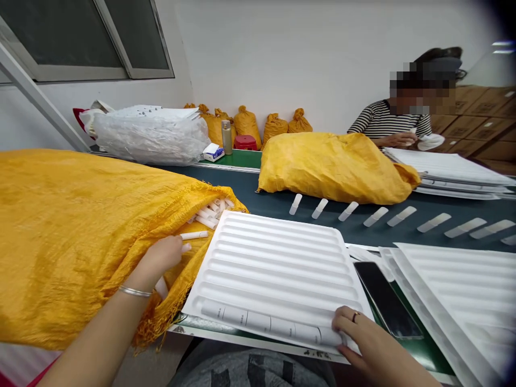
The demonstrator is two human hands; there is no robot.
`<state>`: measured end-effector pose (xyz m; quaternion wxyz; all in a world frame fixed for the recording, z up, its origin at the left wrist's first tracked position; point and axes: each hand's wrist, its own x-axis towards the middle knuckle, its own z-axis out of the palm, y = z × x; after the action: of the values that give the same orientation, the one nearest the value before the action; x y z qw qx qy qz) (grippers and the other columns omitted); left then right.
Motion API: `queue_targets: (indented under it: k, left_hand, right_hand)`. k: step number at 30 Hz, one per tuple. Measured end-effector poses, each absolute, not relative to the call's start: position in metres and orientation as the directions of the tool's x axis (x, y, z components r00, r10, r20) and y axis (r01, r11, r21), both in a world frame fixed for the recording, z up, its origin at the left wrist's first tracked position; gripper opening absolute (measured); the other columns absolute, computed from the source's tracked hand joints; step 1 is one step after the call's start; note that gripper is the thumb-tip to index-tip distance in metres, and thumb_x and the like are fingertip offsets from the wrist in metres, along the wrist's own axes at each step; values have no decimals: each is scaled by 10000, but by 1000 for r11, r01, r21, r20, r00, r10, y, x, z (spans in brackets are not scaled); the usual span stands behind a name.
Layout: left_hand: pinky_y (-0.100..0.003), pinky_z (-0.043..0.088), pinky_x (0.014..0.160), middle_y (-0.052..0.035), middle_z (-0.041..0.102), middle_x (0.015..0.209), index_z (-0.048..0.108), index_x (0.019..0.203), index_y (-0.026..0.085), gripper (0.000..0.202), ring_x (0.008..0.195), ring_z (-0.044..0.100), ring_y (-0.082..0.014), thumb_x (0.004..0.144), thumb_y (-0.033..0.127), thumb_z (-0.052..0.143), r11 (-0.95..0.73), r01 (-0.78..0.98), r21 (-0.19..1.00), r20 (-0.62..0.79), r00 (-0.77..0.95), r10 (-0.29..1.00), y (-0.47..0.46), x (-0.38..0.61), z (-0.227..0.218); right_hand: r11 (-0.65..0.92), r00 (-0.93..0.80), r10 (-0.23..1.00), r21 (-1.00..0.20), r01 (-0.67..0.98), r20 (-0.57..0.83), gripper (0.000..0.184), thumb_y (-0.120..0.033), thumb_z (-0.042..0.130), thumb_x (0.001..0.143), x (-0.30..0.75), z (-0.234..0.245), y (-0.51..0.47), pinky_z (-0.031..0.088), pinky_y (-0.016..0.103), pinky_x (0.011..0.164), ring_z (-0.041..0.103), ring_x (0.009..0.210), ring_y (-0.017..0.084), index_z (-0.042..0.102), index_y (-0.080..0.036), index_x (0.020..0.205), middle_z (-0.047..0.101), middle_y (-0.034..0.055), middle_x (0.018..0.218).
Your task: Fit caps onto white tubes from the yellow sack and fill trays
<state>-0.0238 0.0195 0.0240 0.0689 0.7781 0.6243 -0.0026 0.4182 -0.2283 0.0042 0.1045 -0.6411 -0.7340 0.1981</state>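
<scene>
A person's two bare hands work at a white ridged tray (282,263); clock positions are counted around it, with 6 o'clock nearest the wearer. The tray lies at a slant on a green worktop (427,349), with several printed white tubes (270,322) set end to end along its nearest groove, at 6 o'clock. The other grooves are bare.

At 9 o'clock, the left hand (164,255), a silver bangle on its wrist, is at the mouth of a big yellow woven sack (100,226). Its fingers are curled around a loose white tube (195,235), which sticks out toward the tray; the fingertips are hidden. More tubes spill at the sack's opening, at 10 o'clock.

At 4 o'clock, the right hand (358,333), wearing a ring, has its fingers bent over the right end of the row, at the tray's near corner. Whether they pinch the last tube or only rest on it, I cannot tell.

A dark phone (387,301) lies at 3 to 4 o'clock, beside stacked white trays (455,290) at 3. Beyond, a dark belt (242,185) carries a spaced row of short whitish pieces (349,211) from 12 to 2 o'clock. Behind them, toward 1 o'clock, lies a second yellow sack (326,164); past it, a co-worker in a striped top (371,118) sits near more trays.
</scene>
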Motion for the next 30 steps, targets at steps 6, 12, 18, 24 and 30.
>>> queue_targets:
  k: [6, 12, 18, 24, 30]
  left_hand:
    - [-370, 427, 979, -109, 604, 1206, 509, 1155, 177, 314, 1132, 559, -236, 910, 347, 410, -443, 784, 435, 269, 356, 895, -25, 15, 55]
    - [-386, 469, 955, -70, 650, 1114, 472, 1150, 248, 296, 1100, 591, -203, 874, 282, 571, -443, 54, 895, 413, 274, 868, -80, 89, 56]
    - [-266, 537, 742, 0, 661, 976, 484, 1184, 312, 543, 870, 641, -136, 720, 353, 762, 4, -391, 920, 80, 199, 977, -99, 116, 61]
    - [-219, 483, 672, -9, 656, 768, 690, 922, 173, 354, 675, 590, -103, 633, 329, 823, -11, -149, 989, 41, 203, 978, -91, 101, 53]
    - [-206, 432, 576, 6, 615, 624, 706, 1017, 161, 419, 590, 529, -101, 703, 434, 747, -44, 139, 989, 0, 299, 954, -91, 95, 61]
  right_hand:
    - [93, -71, 996, -537, 838, 61, 183, -297, 531, 842, 421, 31, -209, 538, 313, 672, 641, 755, 208, 592, -228, 999, 661, 68, 881]
    - [293, -38, 947, -806, 515, 320, 238, -329, 563, 872, 368, 49, -159, 523, 296, 697, 593, 758, 163, 601, -222, 1081, 623, 51, 891]
    - [255, -92, 962, -966, -32, 257, 284, -394, 581, 884, 321, 55, -137, 553, 293, 671, 629, 690, 137, 602, -213, 1101, 606, 11, 755]
    - [315, 22, 949, -949, -29, 314, 255, -323, 623, 869, 328, 65, -139, 583, 271, 706, 669, 745, 132, 626, -221, 1103, 643, 28, 867]
    - [553, -129, 826, -744, 376, 549, 288, -184, 602, 872, 343, 80, -139, 564, 329, 833, 646, 933, 179, 626, -235, 1154, 662, 63, 1003]
